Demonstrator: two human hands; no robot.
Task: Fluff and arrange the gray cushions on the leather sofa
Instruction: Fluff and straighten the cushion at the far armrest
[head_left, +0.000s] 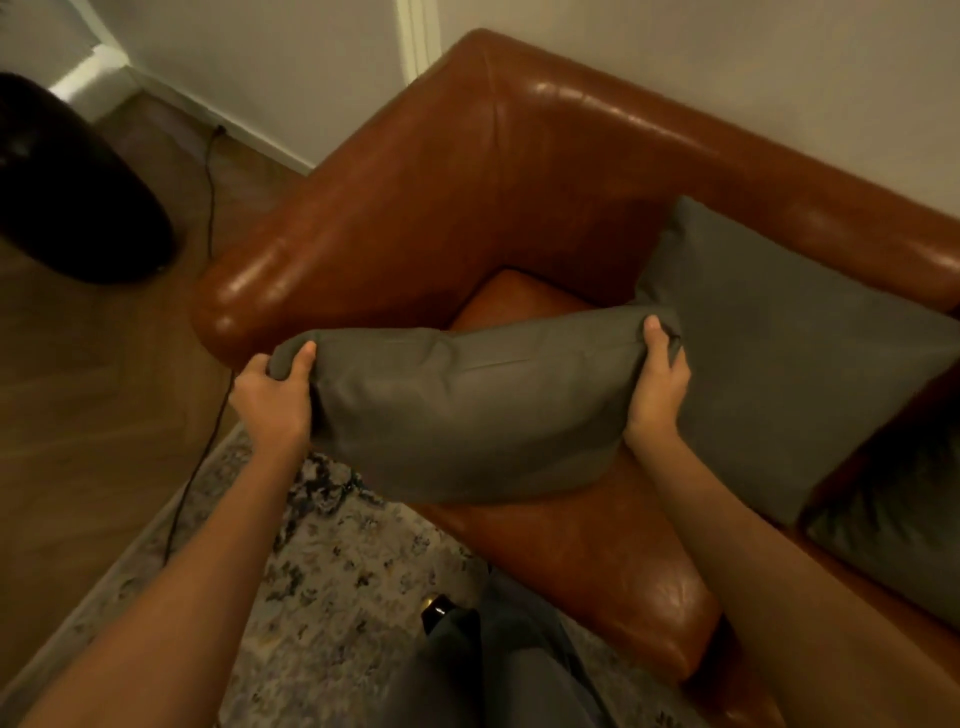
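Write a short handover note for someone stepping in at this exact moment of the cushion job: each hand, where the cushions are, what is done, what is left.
Left hand: gripping the left end of the held gray cushion.
Right hand: gripping its right end.
The cushion is held over the seat corner of the leather sofa.
A second gray cushion leans on the backrest; a third cushion lies at the right edge.
Done: apparently one cushion placed.
Left: probably fluff the held cushion, set it in the corner, then tidy the third.

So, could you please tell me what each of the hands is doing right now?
Left hand: closed on the gray fabric cushion, left end.
Right hand: closed on its right end.
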